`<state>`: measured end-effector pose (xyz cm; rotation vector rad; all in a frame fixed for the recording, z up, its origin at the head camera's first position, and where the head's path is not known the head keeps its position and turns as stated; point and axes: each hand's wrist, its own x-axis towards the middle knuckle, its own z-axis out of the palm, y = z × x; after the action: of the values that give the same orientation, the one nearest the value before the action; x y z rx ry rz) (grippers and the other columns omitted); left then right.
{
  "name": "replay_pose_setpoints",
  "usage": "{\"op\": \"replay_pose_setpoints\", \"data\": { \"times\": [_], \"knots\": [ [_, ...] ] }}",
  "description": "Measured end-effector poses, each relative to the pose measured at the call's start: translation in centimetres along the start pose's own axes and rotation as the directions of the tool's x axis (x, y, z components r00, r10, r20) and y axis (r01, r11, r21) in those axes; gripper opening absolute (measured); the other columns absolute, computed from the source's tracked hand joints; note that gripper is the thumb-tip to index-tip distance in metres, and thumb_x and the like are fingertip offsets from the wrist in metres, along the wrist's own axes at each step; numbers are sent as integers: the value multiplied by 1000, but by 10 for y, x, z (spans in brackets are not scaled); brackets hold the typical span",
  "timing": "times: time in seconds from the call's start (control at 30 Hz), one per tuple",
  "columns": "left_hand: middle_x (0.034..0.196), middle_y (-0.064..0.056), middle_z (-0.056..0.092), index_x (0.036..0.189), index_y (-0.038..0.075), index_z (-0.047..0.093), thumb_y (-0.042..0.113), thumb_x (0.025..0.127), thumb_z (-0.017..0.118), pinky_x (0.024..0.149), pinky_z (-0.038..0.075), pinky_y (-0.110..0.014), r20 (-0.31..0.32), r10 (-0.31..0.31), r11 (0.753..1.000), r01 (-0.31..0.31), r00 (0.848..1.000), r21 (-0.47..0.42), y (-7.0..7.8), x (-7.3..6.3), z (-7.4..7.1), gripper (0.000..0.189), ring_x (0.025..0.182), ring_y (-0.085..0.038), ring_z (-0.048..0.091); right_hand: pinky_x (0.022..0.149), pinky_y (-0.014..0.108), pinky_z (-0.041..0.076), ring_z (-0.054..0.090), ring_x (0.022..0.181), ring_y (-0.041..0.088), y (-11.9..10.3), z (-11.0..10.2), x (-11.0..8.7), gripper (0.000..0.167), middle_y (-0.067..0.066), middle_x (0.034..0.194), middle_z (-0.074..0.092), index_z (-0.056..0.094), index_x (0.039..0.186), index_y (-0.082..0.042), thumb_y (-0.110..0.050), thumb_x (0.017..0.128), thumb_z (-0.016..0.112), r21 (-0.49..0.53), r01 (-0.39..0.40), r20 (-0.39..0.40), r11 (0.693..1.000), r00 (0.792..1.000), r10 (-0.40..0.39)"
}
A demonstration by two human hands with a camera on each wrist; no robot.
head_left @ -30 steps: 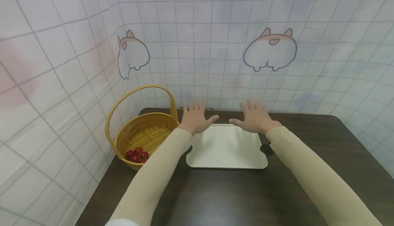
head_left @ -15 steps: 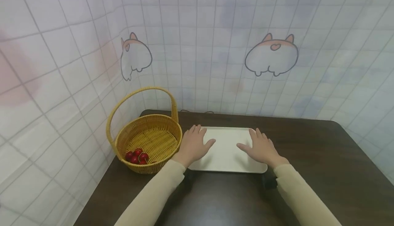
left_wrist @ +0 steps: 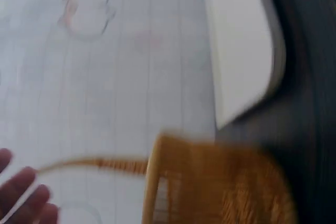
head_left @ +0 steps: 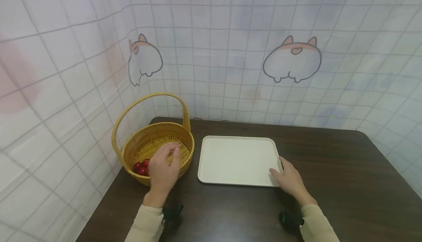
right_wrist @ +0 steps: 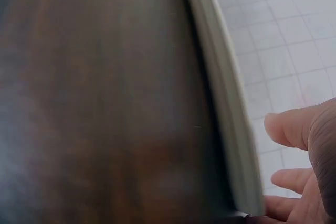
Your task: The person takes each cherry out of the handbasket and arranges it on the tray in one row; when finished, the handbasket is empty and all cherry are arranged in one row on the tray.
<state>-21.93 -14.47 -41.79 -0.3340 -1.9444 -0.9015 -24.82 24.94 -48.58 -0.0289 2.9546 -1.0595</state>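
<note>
Over the right front part of a yellow wicker basket (head_left: 145, 139) hovers my left hand (head_left: 164, 167), fingers loosely bent and holding nothing. Several dark red cherries (head_left: 141, 168) lie in the basket's front left, partly hidden by that hand. In the left wrist view its fingertips (left_wrist: 34, 203) overlap the handle, apart from the basket's rim. A white rectangular tray (head_left: 238, 161) lies flat to the right of the basket. My right hand (head_left: 290, 179) is at the tray's right edge, thumb over the rim. In the right wrist view its fingers (right_wrist: 291, 179) are spread beside the tray's corner.
Both objects stand on a dark brown wooden table (head_left: 323, 161) with rounded far corners. A white gridded cloth (head_left: 227, 69) with cartoon animal drawings hangs behind and to the left. The basket's tall arched handle (head_left: 150, 95) rises above its rim.
Both hands have drawn back from above the tray. The left has moved over to the basket, its fingers bending; the right has moved outward to the tray's right edge. Basket and cherries have stayed put.
</note>
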Motion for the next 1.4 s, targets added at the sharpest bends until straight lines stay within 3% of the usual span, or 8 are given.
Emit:
{"op": "replay_pose_setpoints", "data": {
  "times": [0.1,0.23,0.43,0.7,0.93,1.13,1.27,1.4],
  "knots": [
    [91,-10,72,91,0,73,5,89,60,66,46,-21,-209,40,999,-47,977,-27,-13,4,-25,13,74,-17,62,107,61,26,31,135,50,1,4,-2,70,34,148,32,26,147,10,-30,97,53,-8,-3,-26,1000,1000,3],
    [83,-21,64,92,-9,67,5,85,55,70,39,-17,-469,26,997,-54,883,-48,-24,10,-46,20,72,-13,54,108,61,24,29,136,49,2,4,-4,68,33,149,31,28,147,9,-29,97,53,4,-18,-55,1000,998,18],
    [102,-5,55,112,-8,53,9,79,51,80,39,-24,-618,-124,990,59,776,-125,-38,16,-61,37,92,-17,50,108,61,24,27,138,48,6,3,-8,66,30,152,29,27,150,3,-31,99,51,61,-56,-55,997,997,59],
    [119,-19,55,126,-7,52,0,85,54,90,40,-26,-430,-337,941,282,837,-189,-77,1,-63,41,109,-21,51,109,60,25,29,139,45,10,7,-9,58,26,150,35,35,148,-3,-32,100,50,112,-96,-118,989,987,110],
    [119,-15,57,121,-6,57,12,93,58,82,41,-21,-291,-627,779,594,722,-202,-99,-12,-63,33,107,-24,54,108,61,25,29,140,44,5,9,-6,53,25,150,37,40,146,-6,-30,100,51,161,-93,-153,983,981,118],
    [123,-16,53,116,-5,59,17,95,57,79,38,-23,-171,-744,669,720,646,-186,-109,-22,-61,31,109,-26,50,99,54,38,48,126,37,7,13,-8,39,21,135,54,55,135,-7,-24,100,51,251,-39,-316,967,941,119],
    [113,-16,57,107,-4,60,18,95,53,73,34,-29,-125,-772,635,757,623,-154,-113,-26,-56,25,93,-25,49,82,35,43,58,102,21,5,17,-10,27,14,115,65,65,122,-8,-17,99,53,290,8,-458,957,879,132],
    [93,-8,54,97,-6,60,11,92,55,72,33,-31,-155,-734,678,722,661,-135,-114,-28,-49,18,80,-18,43,74,17,40,57,89,0,-3,21,-11,21,10,107,70,71,111,-7,-12,97,56,331,71,-558,941,819,135]
  ]
}}
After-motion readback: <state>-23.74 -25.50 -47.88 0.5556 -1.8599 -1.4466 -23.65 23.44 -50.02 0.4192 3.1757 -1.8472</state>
